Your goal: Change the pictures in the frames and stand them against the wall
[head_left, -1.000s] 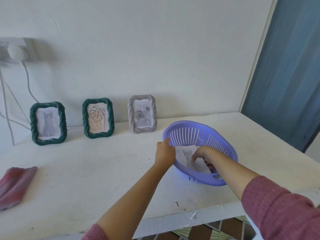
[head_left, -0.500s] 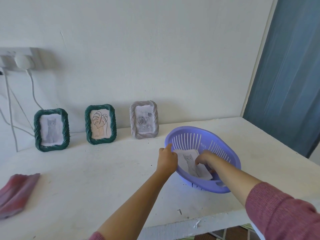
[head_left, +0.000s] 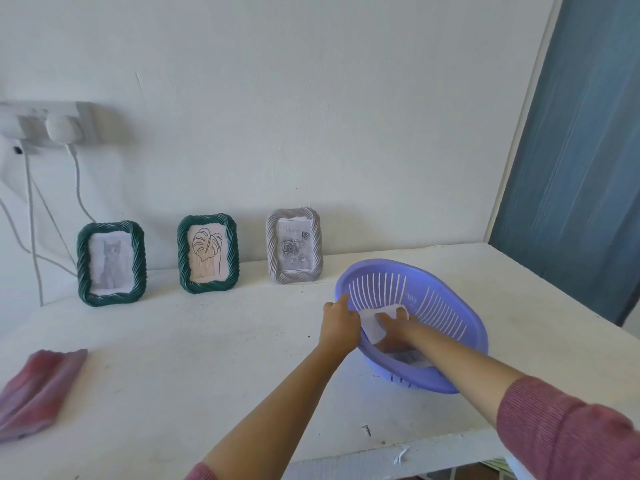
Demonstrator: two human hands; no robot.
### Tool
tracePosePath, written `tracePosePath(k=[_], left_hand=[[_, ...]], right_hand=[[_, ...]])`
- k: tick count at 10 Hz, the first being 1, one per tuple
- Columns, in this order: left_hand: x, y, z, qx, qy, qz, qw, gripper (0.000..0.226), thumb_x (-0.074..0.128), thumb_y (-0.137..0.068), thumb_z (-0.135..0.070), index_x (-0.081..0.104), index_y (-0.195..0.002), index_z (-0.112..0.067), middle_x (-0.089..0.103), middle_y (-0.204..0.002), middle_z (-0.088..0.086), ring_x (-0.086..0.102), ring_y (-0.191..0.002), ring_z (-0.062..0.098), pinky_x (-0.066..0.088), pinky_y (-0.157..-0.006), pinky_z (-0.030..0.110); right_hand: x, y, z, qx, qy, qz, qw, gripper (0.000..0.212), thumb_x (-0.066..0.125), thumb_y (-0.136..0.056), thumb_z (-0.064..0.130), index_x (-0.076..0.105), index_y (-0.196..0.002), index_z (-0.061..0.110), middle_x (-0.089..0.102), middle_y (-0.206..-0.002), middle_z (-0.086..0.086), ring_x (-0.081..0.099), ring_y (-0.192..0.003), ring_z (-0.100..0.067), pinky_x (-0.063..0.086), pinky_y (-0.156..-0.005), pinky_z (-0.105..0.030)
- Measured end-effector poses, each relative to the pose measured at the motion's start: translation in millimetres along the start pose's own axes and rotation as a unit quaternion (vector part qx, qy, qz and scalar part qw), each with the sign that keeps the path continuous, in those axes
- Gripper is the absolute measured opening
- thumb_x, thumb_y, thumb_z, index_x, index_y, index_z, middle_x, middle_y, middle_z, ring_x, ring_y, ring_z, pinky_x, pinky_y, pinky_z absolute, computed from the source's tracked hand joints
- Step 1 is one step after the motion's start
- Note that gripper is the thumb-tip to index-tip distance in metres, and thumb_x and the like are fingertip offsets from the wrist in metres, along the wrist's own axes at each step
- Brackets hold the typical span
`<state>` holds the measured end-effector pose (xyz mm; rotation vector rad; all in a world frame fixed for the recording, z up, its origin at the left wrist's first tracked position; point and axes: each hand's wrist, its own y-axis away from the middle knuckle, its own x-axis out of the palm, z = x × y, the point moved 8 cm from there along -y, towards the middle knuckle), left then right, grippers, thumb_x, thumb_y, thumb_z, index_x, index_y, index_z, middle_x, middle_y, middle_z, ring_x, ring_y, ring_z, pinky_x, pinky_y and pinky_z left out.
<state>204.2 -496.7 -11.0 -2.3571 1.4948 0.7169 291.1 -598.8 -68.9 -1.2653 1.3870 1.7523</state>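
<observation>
Left frame (head_left: pixel 110 263), middle frame (head_left: pixel 207 252), right frame (head_left: pixel 294 245) in row at table (head_left: pixel 207 358) back, against wall (head_left: pixel 311 98). Basket (head_left: pixel 446 311) right, before them; papers (head_left: pixel 372 329) inside. Cloth (head_left: pixel 38 389) front left.

Single head-worn view. We look forward and down across the table (head_left: pixel 207 358) toward the wall (head_left: pixel 346 98) at twelve o'clock; the basket (head_left: pixel 414 287) lies near, at one o'clock.

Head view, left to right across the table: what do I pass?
Red cloth → cat frame → leaf frame → rose frame → purple basket.
</observation>
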Motion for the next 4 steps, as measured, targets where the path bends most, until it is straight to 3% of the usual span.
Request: tracePosePath(k=[2,3,4], left_hand=[[0,-3,6,0.002,0.020,0.005,1.000,0.047,0.034,-0.099,-0.014,0.028,-0.145,-0.017,0.037,-0.143,0.014,0.046,-0.125,0.028,0.039,-0.095,0.029],[-8,-3,16,0.010,0.043,-0.004,0.999,0.044,0.036,-0.099,-0.024,0.032,-0.143,-0.024,0.042,-0.139,0.012,0.050,-0.114,0.021,0.037,-0.083,0.023],[-28,-2,25,0.003,0.060,-0.034,0.998,0.042,0.035,-0.100,-0.031,0.035,-0.141,-0.028,0.043,-0.139,0.010,0.048,-0.122,0.021,0.035,-0.087,0.022]], right_hand=[[-8,-3,-5,-0.020,-0.073,0.005,0.997,0.087,0.052,-0.081,0.058,0.005,-0.148,0.028,0.000,-0.156,-0.013,0.013,-0.142,-0.037,0.022,-0.115,-0.049],[-28,-4,-4,-0.040,-0.165,-0.014,0.985,0.083,0.051,-0.085,0.055,0.009,-0.148,0.022,0.004,-0.156,-0.014,0.015,-0.143,-0.035,0.023,-0.115,-0.045],[-54,-1,1,-0.074,-0.235,-0.089,0.965,0.070,0.049,-0.089,0.047,0.026,-0.144,0.011,0.027,-0.152,-0.011,0.028,-0.139,-0.028,0.029,-0.112,-0.038]])
